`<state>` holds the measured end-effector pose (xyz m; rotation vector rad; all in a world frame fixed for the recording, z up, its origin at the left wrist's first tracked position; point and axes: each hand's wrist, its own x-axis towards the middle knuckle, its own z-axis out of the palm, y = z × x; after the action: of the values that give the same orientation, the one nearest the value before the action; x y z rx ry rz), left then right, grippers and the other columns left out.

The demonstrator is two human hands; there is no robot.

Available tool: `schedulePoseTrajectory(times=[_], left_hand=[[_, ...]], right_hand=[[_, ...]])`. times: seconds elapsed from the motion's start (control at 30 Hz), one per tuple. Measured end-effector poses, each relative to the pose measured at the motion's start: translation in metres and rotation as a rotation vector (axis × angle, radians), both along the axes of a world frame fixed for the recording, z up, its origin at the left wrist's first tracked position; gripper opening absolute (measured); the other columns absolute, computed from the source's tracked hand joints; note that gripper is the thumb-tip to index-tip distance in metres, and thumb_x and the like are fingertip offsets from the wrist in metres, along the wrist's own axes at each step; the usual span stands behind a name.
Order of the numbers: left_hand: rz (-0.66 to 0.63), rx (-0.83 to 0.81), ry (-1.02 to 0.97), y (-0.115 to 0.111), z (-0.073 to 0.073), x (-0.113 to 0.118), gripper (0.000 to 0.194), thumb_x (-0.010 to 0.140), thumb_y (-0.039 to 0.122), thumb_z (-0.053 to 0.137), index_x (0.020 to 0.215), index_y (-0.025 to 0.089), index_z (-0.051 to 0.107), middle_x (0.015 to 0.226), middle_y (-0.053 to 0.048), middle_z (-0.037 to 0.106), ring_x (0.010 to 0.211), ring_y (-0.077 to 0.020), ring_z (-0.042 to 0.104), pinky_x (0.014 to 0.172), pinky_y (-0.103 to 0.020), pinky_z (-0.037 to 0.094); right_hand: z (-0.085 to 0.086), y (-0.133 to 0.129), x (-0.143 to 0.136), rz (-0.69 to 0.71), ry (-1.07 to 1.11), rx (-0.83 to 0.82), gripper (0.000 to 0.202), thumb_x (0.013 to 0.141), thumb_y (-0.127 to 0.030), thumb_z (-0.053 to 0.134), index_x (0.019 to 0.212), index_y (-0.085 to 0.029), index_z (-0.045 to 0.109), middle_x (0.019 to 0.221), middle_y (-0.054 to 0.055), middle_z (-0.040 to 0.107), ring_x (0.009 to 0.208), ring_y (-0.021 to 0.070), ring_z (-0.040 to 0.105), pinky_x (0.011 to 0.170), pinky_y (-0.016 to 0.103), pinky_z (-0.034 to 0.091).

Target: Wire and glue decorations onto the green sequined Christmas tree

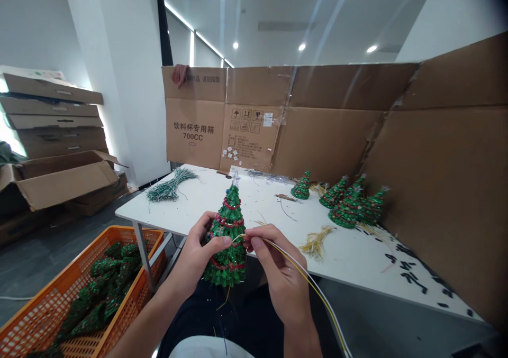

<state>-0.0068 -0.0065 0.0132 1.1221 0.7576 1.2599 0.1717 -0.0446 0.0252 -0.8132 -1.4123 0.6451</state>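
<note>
A small green tinsel Christmas tree (pixel 228 228) with red garland and a clear star (pixel 235 177) on top stands upright in front of me, over my lap at the table's near edge. My left hand (pixel 198 252) is wrapped round its left side, the thumb lying across the front. Against the tree's right side, my right hand (pixel 283 268) pinches a white and yellow wire (pixel 313 284) between thumb and fingertips. The wire's thin end reaches the left thumb, and its long part trails down past my right wrist. A loose yellow strand (pixel 224 300) hangs below the tree.
On the white table (pixel 254 204) are a bundle of green wires (pixel 172 185), yellow ties (pixel 316 241), several finished trees (pixel 349 202) and black scraps (pixel 408 273). Cardboard walls (pixel 325 130) border it. An orange crate (pixel 115 231) holds green trees at left. A person's hand (pixel 180 75) grips the cardboard.
</note>
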Motion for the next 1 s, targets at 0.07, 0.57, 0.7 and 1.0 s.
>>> schedulePoseTrajectory(times=[0.07,0.57,0.7,1.0], left_hand=[[-0.011,0.013,0.011,-0.0007,0.0017,0.0015,0.047,0.084,0.038,0.085,0.124,0.029,0.064,0.106,0.002,0.072,0.099,-0.0199,0.066,0.089,-0.029,0.057],[0.002,0.033,0.033,-0.0014,0.0047,0.0024,0.047,0.083,0.040,0.085,0.123,0.028,0.063,0.105,0.001,0.071,0.097,-0.0205,0.065,0.088,-0.030,0.057],[0.011,0.017,0.023,-0.0023,0.0058,0.0019,0.047,0.084,0.038,0.085,0.123,0.028,0.063,0.106,0.001,0.071,0.100,-0.0206,0.066,0.088,-0.028,0.057],[0.012,0.014,0.001,-0.0037,0.0094,0.0008,0.046,0.084,0.038,0.085,0.123,0.027,0.064,0.100,0.002,0.071,0.091,-0.0193,0.067,0.084,-0.027,0.057]], right_hand=[[-0.0015,0.0018,0.0005,0.006,0.013,-0.010,0.014,0.106,-0.034,0.064,0.105,-0.031,0.078,0.099,0.000,0.071,0.092,0.0158,0.070,0.082,0.026,0.057],[-0.0030,0.0018,0.0023,-0.006,0.004,-0.012,0.014,0.106,-0.034,0.064,0.105,-0.029,0.078,0.099,0.001,0.070,0.090,0.0166,0.069,0.081,0.028,0.056],[-0.0019,0.0019,0.0023,-0.010,-0.001,-0.004,0.014,0.106,-0.033,0.064,0.107,-0.028,0.077,0.099,0.002,0.071,0.091,0.0170,0.069,0.081,0.028,0.056],[-0.0004,-0.0006,0.0005,-0.040,-0.007,0.023,0.014,0.107,-0.032,0.063,0.106,-0.030,0.077,0.100,0.001,0.071,0.092,0.0163,0.069,0.080,0.027,0.055]])
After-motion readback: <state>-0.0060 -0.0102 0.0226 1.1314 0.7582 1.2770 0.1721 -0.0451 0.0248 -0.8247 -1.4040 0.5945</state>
